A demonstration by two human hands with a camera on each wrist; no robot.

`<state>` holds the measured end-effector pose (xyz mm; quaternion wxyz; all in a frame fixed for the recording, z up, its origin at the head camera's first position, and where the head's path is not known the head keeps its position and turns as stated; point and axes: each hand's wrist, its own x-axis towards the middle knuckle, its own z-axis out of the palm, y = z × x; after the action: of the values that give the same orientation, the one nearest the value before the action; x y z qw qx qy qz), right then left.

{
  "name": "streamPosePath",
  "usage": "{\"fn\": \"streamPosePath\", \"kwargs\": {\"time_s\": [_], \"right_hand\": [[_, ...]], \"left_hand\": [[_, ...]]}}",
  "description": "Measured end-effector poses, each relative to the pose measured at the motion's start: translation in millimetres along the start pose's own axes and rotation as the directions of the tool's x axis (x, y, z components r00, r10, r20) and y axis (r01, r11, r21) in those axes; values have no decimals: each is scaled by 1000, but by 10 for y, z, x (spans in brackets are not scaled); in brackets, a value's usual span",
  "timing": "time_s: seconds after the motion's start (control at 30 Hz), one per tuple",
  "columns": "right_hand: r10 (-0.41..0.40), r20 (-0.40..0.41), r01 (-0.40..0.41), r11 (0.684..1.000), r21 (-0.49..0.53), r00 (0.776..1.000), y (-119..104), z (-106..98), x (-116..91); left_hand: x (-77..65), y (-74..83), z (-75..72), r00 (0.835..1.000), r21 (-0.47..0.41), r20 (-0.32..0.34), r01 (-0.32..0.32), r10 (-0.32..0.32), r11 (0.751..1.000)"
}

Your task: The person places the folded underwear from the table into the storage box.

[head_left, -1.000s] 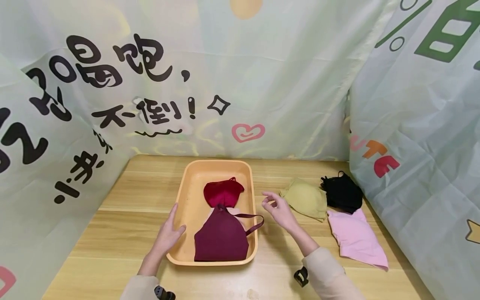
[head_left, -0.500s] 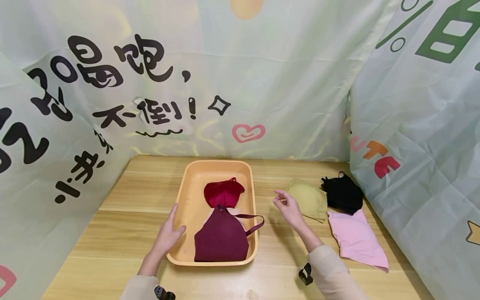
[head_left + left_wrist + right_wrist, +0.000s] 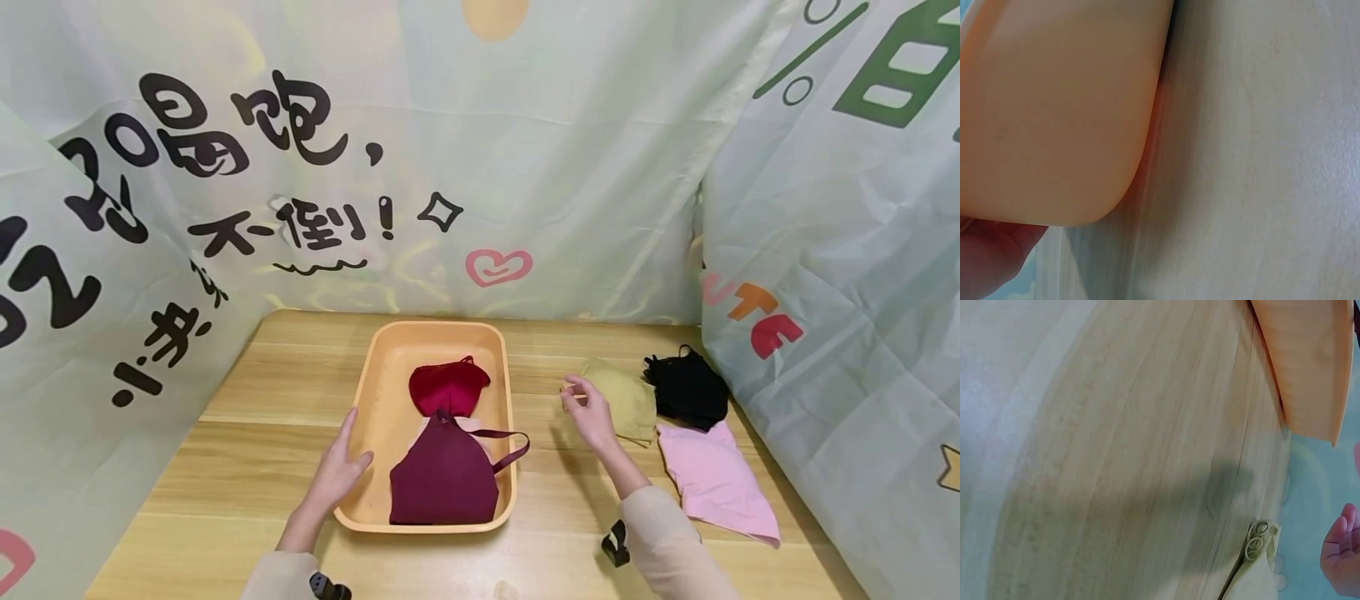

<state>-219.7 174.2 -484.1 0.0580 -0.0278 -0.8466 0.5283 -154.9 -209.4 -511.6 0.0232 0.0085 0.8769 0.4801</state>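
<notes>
In the head view an orange plastic tray (image 3: 375, 500) stands on the table, holding a folded red bra (image 3: 447, 386) and, nearer, a burgundy bra (image 3: 444, 479). One strap of the burgundy bra hangs over the tray's right rim. My left hand (image 3: 330, 477) holds the left rim, thumb across it and fingers along the outer side. My right hand (image 3: 596, 417) hovers at the near-left side of a folded yellow-green bra (image 3: 626, 400), fingers loosely bent and nothing held. In the right wrist view that hand (image 3: 1342, 556) is apart from the bra's strap rings (image 3: 1255, 540).
A folded black bra (image 3: 686, 387) lies at the far right. In front of it is a folded pink garment (image 3: 716, 483). Printed cloth hangs (image 3: 600, 208) behind the wooden table (image 3: 255, 417) and along both sides.
My right hand has moved right, away from the tray and over the edge of the yellow-green bra. My left hand and the tray stay in place.
</notes>
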Motion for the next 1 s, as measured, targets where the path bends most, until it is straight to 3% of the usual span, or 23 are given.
{"fn": "streamPosePath", "kwargs": {"time_s": [0.33,0.73,1.0], "right_hand": [[46,-28,-46,999,-16,999,33,-62,86],[69,-175,-77,996,-39,982,142,-145,129],[112,-206,-118,993,-18,972,194,-217,167]], "left_hand": [[3,-2,0,1000,-9,12,13,-13,1000],[-6,6,6,1000,-5,6,5,-5,1000],[-3,9,4,1000,-19,14,19,-18,1000]]}}
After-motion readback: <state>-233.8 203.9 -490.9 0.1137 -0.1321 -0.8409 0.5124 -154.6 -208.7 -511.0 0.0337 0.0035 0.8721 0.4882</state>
